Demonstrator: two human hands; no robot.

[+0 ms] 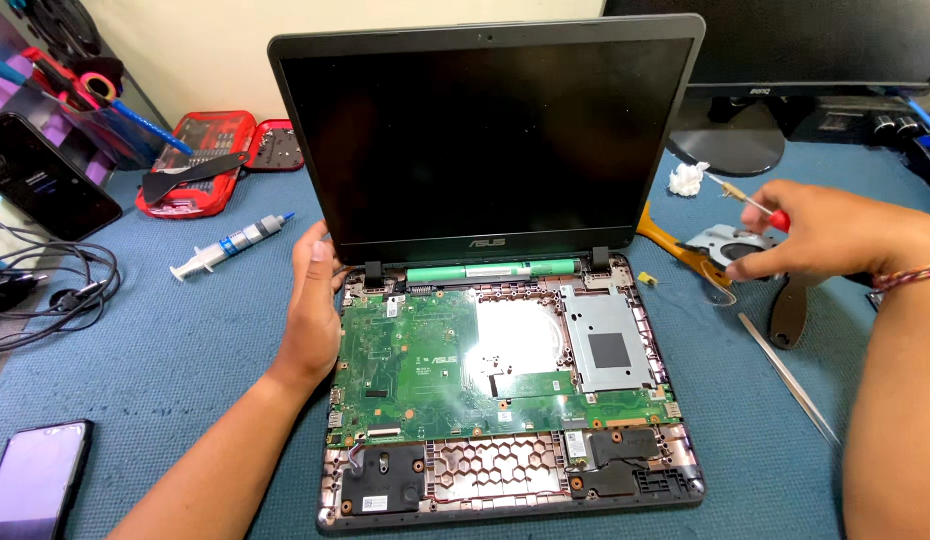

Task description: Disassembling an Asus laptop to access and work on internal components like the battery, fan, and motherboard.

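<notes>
Green board (415,360) lies bare in the opened laptop (505,300) on our blue table (185,340). Our left hand (313,305) rests flat against the laptop's left edge, its grip released. Right of the laptop, our raised right hand (820,232) pinches a red-handled screwdriver (753,203).

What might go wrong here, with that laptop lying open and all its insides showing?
The green circuit board lies bare, so the red-handled screwdriver in the right hand could perhaps slip and scratch it. The left hand rests at the laptop's edge by the hinge; the upright screen might tip if it is nudged. The syringe on the mat could get knocked and leak.
</notes>
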